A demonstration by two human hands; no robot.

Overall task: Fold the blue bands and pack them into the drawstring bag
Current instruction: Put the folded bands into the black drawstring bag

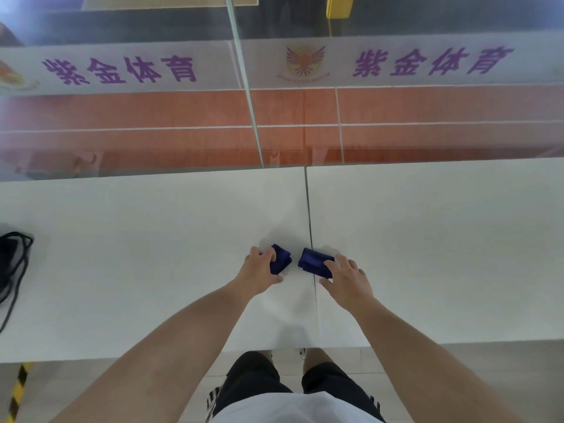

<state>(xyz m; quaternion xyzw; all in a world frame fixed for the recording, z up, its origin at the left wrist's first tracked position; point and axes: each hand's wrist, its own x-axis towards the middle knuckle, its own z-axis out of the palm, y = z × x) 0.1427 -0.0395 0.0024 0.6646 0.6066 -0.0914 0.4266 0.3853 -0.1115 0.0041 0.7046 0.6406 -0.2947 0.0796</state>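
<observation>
The white tabletop (pixel 152 239) in front of you is smooth and matte, made of two slabs butted at a thin dark seam that runs between your hands; it gives you a flat, firm surface to press folds against. Beyond your fingers a glass pane stands at the far edge, with purple lettering showing through it.

Well off to the left of your left hand (pixel 258 274), at the tabletop's edge, lies the drawstring bag (pixel 12 257): black, limp and crumpled, its cords trailing toward you. It looks parked out of the way until packing.

Your right hand (pixel 346 280) lies just across the seam from the left. Each hand rests on its own bundle, the fingers loosely curled over the cloth, pinning more than clenching; whether either has a true grip you cannot tell from here.

The left blue band (pixel 282 261) pokes out beyond your left fingers as a soft, thick wad of dark blue fabric. The right blue band (pixel 312 261) sits just ahead of your right fingers, a flatter, squarer fold. The two are near each other but apart, probably held down so the springy cloth keeps its crease.
</observation>
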